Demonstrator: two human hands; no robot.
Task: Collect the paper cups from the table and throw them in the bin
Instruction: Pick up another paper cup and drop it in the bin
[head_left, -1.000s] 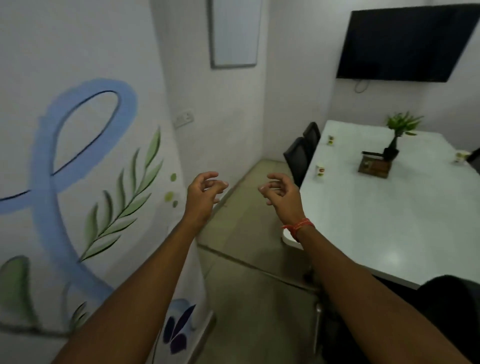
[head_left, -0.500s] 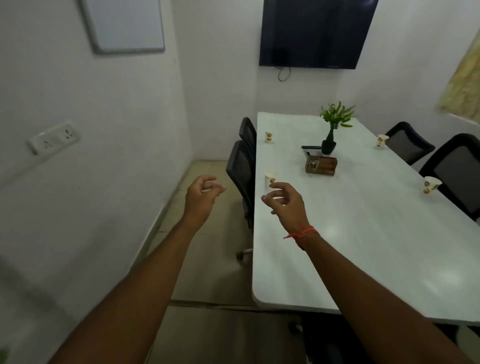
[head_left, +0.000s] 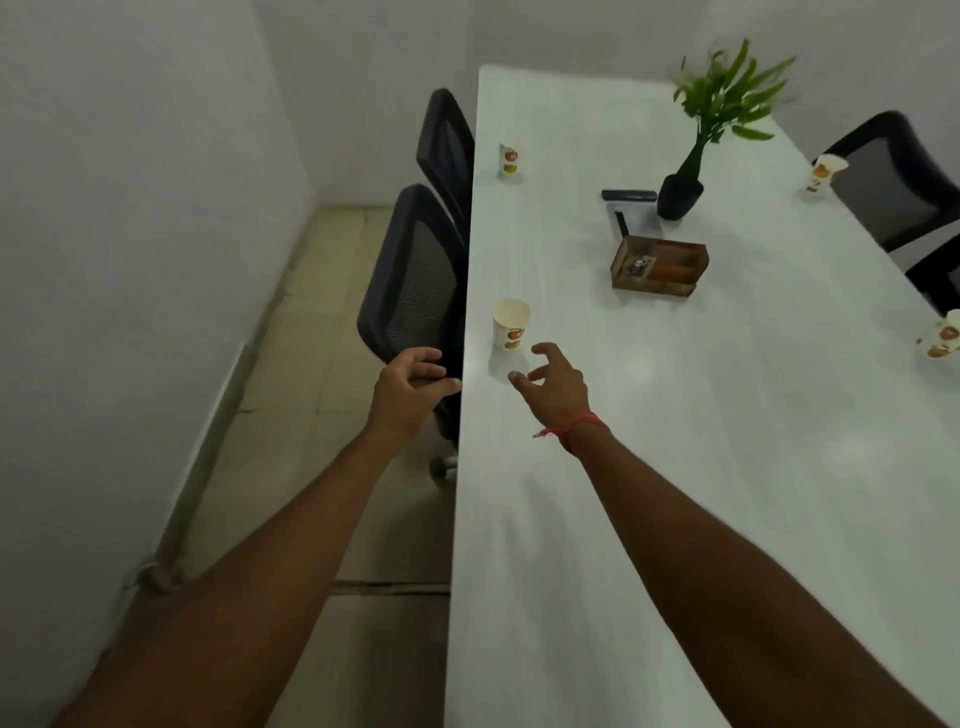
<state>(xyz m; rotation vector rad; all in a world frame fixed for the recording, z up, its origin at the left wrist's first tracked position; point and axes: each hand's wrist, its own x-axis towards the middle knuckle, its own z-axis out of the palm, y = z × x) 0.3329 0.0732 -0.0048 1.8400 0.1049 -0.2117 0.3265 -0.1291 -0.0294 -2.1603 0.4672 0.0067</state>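
On a long white table (head_left: 675, 467), the nearest paper cup (head_left: 510, 325) stands upright near the left edge, the empty right hand (head_left: 556, 382) just short of it with fingers spread, the left hand (head_left: 408, 387) loosely curled and empty beside that edge, three more cups farther along the table.

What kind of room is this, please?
Most likely a small office meeting room. A long white table has black mesh office chairs pushed in along its sides, paper cups stand at several seats, and a potted plant sits in the middle.
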